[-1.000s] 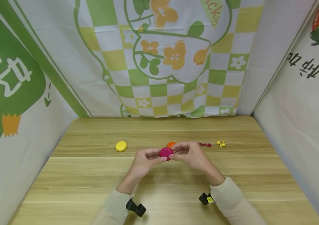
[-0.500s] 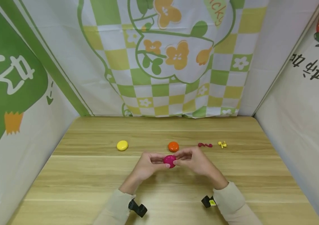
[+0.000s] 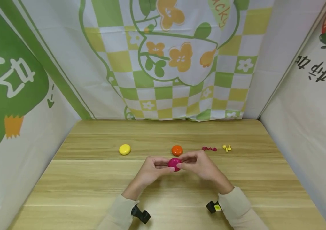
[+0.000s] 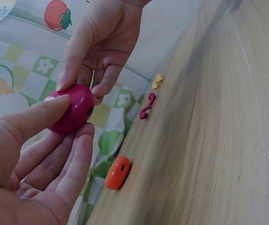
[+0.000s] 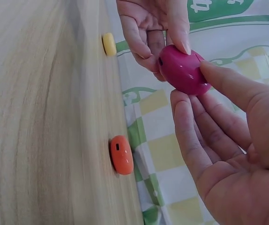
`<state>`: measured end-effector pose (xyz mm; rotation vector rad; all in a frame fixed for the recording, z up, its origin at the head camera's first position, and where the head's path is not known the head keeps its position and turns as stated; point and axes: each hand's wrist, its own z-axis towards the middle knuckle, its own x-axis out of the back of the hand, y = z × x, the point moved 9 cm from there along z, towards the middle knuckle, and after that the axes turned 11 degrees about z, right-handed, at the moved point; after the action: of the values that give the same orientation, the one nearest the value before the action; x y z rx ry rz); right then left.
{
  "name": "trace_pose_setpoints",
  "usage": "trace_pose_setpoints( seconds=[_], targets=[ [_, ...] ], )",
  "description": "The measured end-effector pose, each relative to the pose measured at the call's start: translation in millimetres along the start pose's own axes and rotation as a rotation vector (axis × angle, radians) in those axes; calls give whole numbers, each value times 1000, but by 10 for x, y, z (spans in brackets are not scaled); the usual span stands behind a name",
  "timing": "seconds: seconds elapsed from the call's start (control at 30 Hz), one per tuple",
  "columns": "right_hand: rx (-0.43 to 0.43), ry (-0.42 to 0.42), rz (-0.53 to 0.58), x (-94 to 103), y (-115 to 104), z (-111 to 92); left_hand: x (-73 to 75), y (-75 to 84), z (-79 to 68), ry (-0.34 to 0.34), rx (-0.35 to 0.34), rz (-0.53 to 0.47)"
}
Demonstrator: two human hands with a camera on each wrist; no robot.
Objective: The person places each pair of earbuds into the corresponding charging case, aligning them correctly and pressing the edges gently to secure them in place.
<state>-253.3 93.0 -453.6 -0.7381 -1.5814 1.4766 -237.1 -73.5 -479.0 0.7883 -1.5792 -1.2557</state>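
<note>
Both hands hold a magenta earbud charging case (image 3: 174,164) above the table, its lid closed. My left hand (image 3: 148,172) pinches it from the left, thumb on the near face and fingers behind. From the other side my right hand (image 3: 202,166) pinches it the same way. A dark port shows on the magenta case (image 5: 183,72) in the right wrist view. Just beyond the hands lies an orange earbud case (image 3: 177,150). A pair of magenta earbuds (image 3: 214,149) rests to its right, with yellow earbuds (image 3: 227,148) farther right.
A yellow earbud case (image 3: 124,149) sits at the left of the row on the wooden table (image 3: 79,185). A patterned cloth (image 3: 180,95) hangs behind the table's back edge. Printed cloth walls stand on the left and right.
Both hands have drawn the magenta case slightly back toward the person. The orange case and magenta earbuds, partly covered before, now show fully. The grip on the case looks much the same.
</note>
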Motion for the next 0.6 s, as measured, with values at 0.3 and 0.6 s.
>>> trace_pose_setpoints(
  seconds=[0.3,0.6],
  targets=[
    [11,6,12,26,2,7,-6,1,5,10,-5,-12],
    [5,1,24,55,26,2,-32,-25,22,-7,7,-16]
  ],
)
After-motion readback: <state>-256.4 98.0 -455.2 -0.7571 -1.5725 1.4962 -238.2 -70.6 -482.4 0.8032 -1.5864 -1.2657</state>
